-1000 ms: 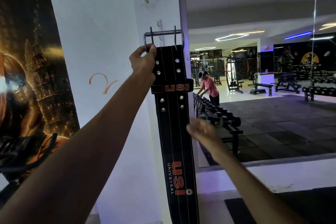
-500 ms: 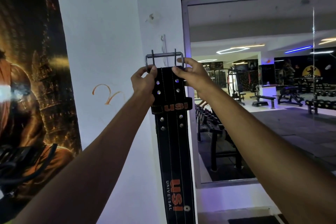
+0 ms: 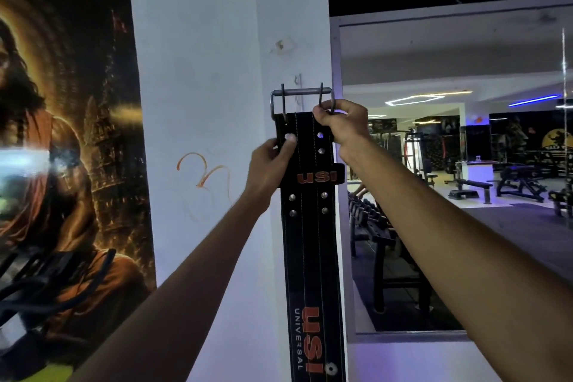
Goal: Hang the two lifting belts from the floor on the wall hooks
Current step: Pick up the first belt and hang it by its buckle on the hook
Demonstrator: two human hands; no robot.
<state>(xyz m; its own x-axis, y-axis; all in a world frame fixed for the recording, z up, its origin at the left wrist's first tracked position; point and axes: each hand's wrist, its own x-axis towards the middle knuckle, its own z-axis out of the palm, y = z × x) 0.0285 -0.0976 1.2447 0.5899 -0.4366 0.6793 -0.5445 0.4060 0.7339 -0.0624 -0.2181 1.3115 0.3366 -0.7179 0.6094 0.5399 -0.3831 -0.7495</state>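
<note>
A black leather lifting belt [image 3: 310,245] with orange USI lettering hangs straight down in front of a white pillar [image 3: 201,102]. Its steel two-prong buckle [image 3: 300,93] is at the top, just below and in front of a small wall hook [image 3: 298,80] on the pillar. My left hand [image 3: 269,167] grips the belt's left edge under the buckle, thumb pressed on the front. My right hand [image 3: 341,124] pinches the buckle's right corner and the belt's top edge. Only one belt is in view.
A large mirror [image 3: 449,164] to the right reflects a dumbbell rack, benches and machines. A dark poster [image 3: 68,133] covers the wall to the left, with black equipment [image 3: 37,282] at lower left. Another chipped mark [image 3: 280,45] sits higher on the pillar.
My right hand came up from below to the buckle's right corner. My left hand slid down from the buckle corner to the belt's left edge. The buckle now sits close under the hook.
</note>
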